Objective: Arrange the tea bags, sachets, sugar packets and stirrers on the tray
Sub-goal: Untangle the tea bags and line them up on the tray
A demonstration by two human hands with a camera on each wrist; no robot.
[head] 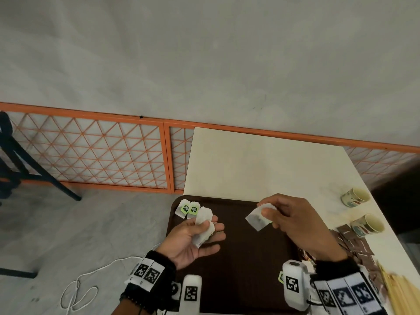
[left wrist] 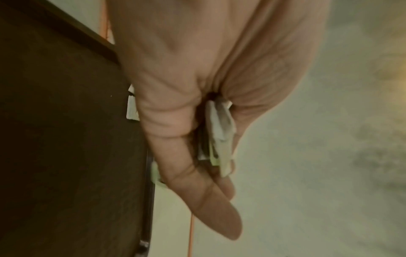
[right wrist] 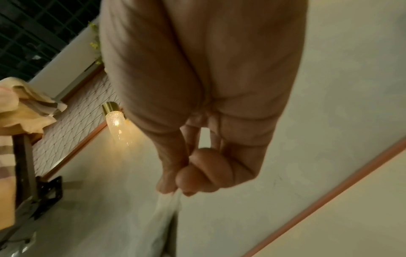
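A dark brown tray (head: 241, 258) lies at the table's near left corner. Two tea bags with green tags (head: 187, 209) lie at its far left corner. My left hand (head: 195, 237) hovers palm up over the tray's left side and holds a small bunch of white tea bags (head: 203, 226), which the left wrist view shows tucked between thumb and fingers (left wrist: 219, 135). My right hand (head: 293, 221) is above the tray's far right part and pinches one white tea bag (head: 256, 218) between thumb and fingertips; that tea bag (right wrist: 169, 208) hangs blurred below the fingers in the right wrist view.
Brown sachets (head: 354, 244) lie scattered on the white table (head: 261, 164) right of the tray, with wooden stirrers (head: 400, 292) at the near right. Two patterned cups (head: 355, 197) (head: 368, 225) stand by the right edge. An orange lattice fence (head: 91, 153) and a dark chair (head: 13, 155) are on the left.
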